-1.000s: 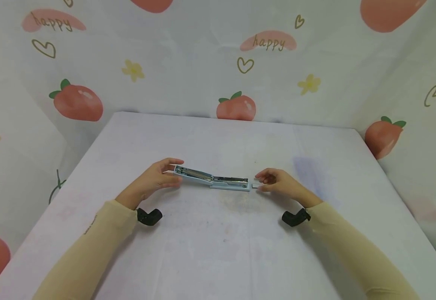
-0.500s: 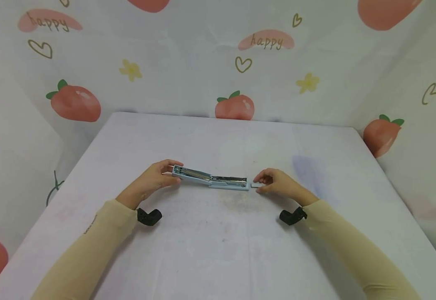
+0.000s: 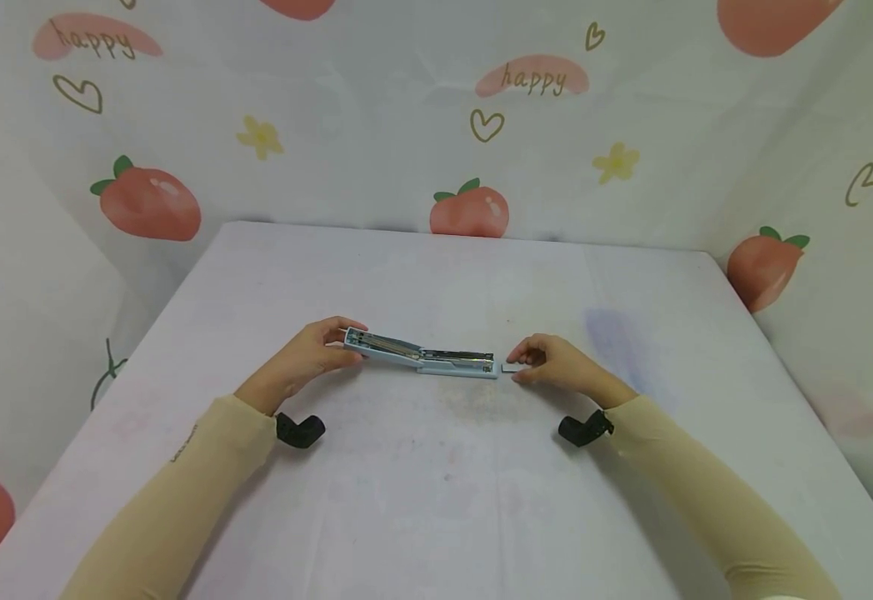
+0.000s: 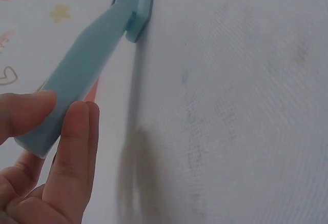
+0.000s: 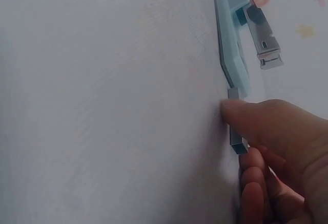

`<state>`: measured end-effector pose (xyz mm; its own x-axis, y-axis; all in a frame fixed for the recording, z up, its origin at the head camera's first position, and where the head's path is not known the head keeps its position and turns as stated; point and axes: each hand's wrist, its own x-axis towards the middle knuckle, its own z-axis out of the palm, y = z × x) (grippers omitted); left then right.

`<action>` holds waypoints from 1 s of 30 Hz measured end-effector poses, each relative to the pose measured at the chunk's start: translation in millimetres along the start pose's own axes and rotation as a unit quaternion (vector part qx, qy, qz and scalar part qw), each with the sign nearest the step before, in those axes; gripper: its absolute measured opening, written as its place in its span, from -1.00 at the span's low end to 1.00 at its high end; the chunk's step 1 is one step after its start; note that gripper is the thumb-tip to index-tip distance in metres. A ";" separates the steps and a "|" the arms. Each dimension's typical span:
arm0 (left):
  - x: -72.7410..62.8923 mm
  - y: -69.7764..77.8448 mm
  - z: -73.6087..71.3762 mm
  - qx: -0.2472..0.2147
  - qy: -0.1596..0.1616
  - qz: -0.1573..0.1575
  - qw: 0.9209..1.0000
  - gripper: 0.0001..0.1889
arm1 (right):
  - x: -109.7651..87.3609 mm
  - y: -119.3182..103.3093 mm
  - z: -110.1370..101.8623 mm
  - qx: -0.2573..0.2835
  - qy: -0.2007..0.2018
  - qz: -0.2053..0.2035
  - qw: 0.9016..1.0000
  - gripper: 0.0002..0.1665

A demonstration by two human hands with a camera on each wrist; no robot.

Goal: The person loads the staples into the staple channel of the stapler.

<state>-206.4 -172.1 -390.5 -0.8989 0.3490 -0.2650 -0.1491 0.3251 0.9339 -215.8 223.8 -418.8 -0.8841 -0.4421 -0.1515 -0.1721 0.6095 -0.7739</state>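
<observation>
A light blue stapler [image 3: 420, 358] lies opened out in the middle of the table, its metal staple channel facing up on the right half. My left hand [image 3: 303, 360] grips the raised far end of its top arm between thumb and fingers; the left wrist view shows this arm [image 4: 84, 60] slanting up off the table. Just past the right end of the base, my right hand [image 3: 560, 364] pinches a small strip of staples [image 5: 235, 131] by the table surface. In the right wrist view the strip's upper end lies right at the tip of the stapler base [image 5: 230, 44].
The white cloth-covered table [image 3: 406, 500] extends around both hands, with a faint purple stain [image 3: 620, 346] at right. A printed cloth backdrop [image 3: 376, 108] rises behind its far edge. Black wrist mounts [image 3: 300, 432] hang below each wrist.
The right hand has shifted slightly left with the staples over the second. The left hand and the stapler hold nearly the same place.
</observation>
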 end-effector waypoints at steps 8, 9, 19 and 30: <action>-0.7 0.9 -2.9 0.002 0.005 -0.005 1.000 -0.47 | 1.1 -1.6 0.6 -0.008 0.000 -0.006 1.000 -0.71; -0.7 0.8 -3.3 0.001 0.005 -0.005 1.000 -0.47 | 1.2 -2.0 0.6 -0.009 0.000 -0.004 1.000 -0.71; 0.5 0.6 -1.5 0.002 0.004 -0.003 1.000 -0.51 | 0.4 -2.3 -0.2 -0.018 -0.001 0.000 1.000 -0.74; 1.4 1.4 1.5 -0.007 0.001 -0.003 1.000 -0.52 | -4.0 -5.0 -2.6 -0.001 -0.005 -0.013 1.000 -0.74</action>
<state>-207.3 -169.8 -390.0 -0.8985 0.3455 -0.2708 -0.1608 0.3150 0.9354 -212.5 224.3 -412.8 -0.8748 -0.4643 -0.1381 -0.1953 0.5989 -0.7767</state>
